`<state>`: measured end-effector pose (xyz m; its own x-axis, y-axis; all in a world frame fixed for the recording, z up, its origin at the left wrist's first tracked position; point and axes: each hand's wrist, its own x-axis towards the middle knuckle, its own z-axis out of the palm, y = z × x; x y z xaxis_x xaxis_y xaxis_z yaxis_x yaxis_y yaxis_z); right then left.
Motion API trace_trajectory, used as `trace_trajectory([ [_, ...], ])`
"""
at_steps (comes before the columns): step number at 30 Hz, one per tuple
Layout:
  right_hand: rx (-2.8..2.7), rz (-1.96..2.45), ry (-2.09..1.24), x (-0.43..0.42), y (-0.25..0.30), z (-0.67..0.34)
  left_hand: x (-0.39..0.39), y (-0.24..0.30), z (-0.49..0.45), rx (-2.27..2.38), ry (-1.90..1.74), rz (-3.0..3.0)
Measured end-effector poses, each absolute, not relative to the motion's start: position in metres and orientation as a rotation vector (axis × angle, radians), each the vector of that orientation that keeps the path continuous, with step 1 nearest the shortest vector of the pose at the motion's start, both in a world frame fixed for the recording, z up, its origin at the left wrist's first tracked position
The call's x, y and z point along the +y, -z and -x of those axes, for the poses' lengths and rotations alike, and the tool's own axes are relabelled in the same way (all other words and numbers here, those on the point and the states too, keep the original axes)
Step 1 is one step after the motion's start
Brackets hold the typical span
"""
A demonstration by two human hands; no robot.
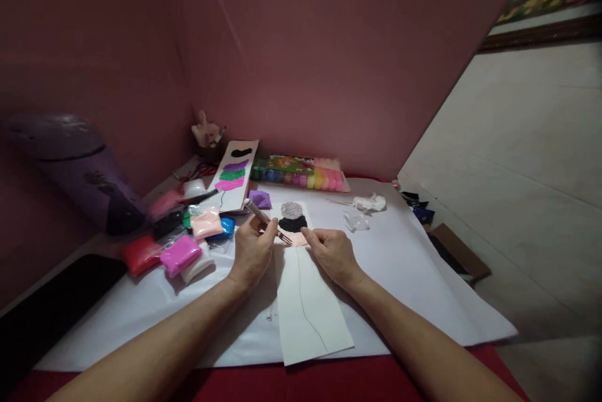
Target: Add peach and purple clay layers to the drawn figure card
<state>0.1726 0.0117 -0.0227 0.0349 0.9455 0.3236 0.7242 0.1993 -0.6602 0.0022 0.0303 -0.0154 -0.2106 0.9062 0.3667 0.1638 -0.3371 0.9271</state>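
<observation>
A long white paper card (310,314) lies lengthwise before me with a thin wavy pencil line down it. At its far end sit a grey textured clay patch (291,210), a black clay patch (292,224) and a peach clay patch (299,239). My left hand (254,248) is closed around a small fork (284,238) with a pale handle; its tines point at the peach patch. My right hand (332,253) has thumb and fingers pressed together at the right edge of the peach patch; what they pinch, if anything, is hidden.
Several clay packets, among them a magenta packet (180,255) and a red packet (142,255), lie left. Behind are a card with coloured patches (230,198) and a clay set (301,173). A crumpled tissue (369,202) and clear plastic wrapper (356,221) lie right.
</observation>
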Motion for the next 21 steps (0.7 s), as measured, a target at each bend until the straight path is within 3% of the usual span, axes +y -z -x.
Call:
trace_trajectory([
  [4,-1.642,1.405,-0.283,0.007,0.020,-0.174,0.027,0.013,-0.002,1.177,-1.601,-1.439],
  [9,-1.982,1.021,0.041,-0.004,0.014,-0.167,0.014,0.010,-0.007,0.868,-1.411,-1.684],
  [14,-1.804,1.092,0.010,0.002,0.021,-0.170,0.007,0.011,-0.004,0.923,-1.383,-2.130],
  [21,-1.496,1.329,-0.296,0.017,0.026,-0.178,-0.006,0.012,-0.001,0.730,-0.597,-2.885],
])
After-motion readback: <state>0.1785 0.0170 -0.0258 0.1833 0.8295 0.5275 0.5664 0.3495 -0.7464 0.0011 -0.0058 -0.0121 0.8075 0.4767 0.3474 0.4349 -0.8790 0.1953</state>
